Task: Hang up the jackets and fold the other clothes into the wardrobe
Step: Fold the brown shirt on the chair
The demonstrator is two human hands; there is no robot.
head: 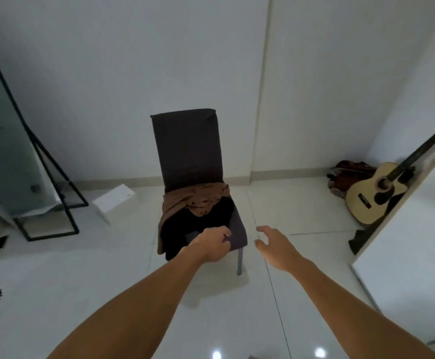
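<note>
A dark covered chair [188, 146] stands against the white wall in the middle of the view. On its seat lie a brown garment [195, 196] and a black garment [198, 221], the black one hanging over the front left edge. My left hand [211, 246] reaches to the seat's front edge, fingers curled, right at the black cloth; whether it holds the cloth I cannot tell. My right hand [276, 246] hovers to the right of the chair, fingers spread and holding nothing.
A standing mirror with a black frame [43, 161] leans at the left, a white box [113, 200] beside it. A guitar [377, 195] leans at the right next to a white panel [405, 255]. A phone [0, 242] lies on the tiled floor.
</note>
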